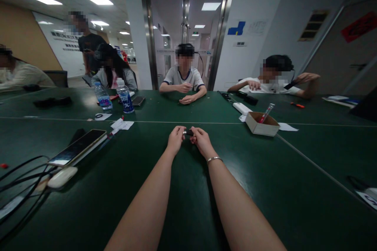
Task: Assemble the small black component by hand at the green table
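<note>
Out in front of me, both hands meet over the dark green table (188,204). They hold a small black piece with a silver end (188,132), too small to name for certain. The silver end is pinched in the fingers of my left hand (176,140). My right hand (201,141), with a silver bracelet (215,159) at its wrist, grips the black end. Fingertips cover part of the piece on both sides.
On the left lie a phone (81,147), a white rounded case (62,177) and black cables (23,182). Two bottles (125,98) stand farther back. A small box (261,124) holding a red-tipped tube is at the right. Several people sit around the table; one person (185,74) faces me.
</note>
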### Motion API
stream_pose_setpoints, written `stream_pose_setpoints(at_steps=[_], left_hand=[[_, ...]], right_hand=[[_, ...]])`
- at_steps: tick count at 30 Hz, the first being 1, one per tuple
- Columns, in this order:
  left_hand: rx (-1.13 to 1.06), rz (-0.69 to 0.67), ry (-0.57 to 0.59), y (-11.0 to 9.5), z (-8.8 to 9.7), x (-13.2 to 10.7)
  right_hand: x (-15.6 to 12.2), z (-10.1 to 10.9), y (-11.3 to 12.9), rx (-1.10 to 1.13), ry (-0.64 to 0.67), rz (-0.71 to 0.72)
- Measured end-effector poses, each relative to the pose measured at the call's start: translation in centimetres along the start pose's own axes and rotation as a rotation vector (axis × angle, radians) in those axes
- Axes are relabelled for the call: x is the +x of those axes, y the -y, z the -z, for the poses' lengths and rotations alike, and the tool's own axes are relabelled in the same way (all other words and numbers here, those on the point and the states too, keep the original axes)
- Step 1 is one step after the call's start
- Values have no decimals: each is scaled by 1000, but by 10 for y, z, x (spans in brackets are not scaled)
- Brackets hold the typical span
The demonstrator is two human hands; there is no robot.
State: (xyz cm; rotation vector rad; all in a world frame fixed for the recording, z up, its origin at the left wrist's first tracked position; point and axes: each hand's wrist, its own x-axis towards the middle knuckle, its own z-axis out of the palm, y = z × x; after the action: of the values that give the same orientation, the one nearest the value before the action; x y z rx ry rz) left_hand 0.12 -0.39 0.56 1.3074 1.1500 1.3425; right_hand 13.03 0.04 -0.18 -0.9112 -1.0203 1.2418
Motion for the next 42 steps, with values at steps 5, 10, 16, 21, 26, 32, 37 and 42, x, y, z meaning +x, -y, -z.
stream_pose_setpoints(at_steps=[5, 10, 16, 21, 26, 32, 37, 42], left_hand=[[31, -10, -17, -2, 0, -1], [48, -31, -10, -4, 1, -3], [73, -51, 20, -1, 1, -1], [34, 16, 26, 0, 0, 1], [-1, -9, 2, -4, -1, 0], [9, -72, 18, -4, 0, -2], [3, -108, 11, 0, 0, -1], [-14, -112, 11, 2, 1, 1]], right_hand=[[-1, 0, 1, -5, -8, -4], [-2, -1, 3, -15, 1, 0], [-3, -2, 4, -24, 3, -3], [-1, -2, 3, -23, -17, -1], [0, -1, 1, -12, -6, 3], [-2, -1, 5, 26, 32, -8], [-5, -1, 8, 79, 69, -79], [-5, -1, 8, -29, 133, -64]])
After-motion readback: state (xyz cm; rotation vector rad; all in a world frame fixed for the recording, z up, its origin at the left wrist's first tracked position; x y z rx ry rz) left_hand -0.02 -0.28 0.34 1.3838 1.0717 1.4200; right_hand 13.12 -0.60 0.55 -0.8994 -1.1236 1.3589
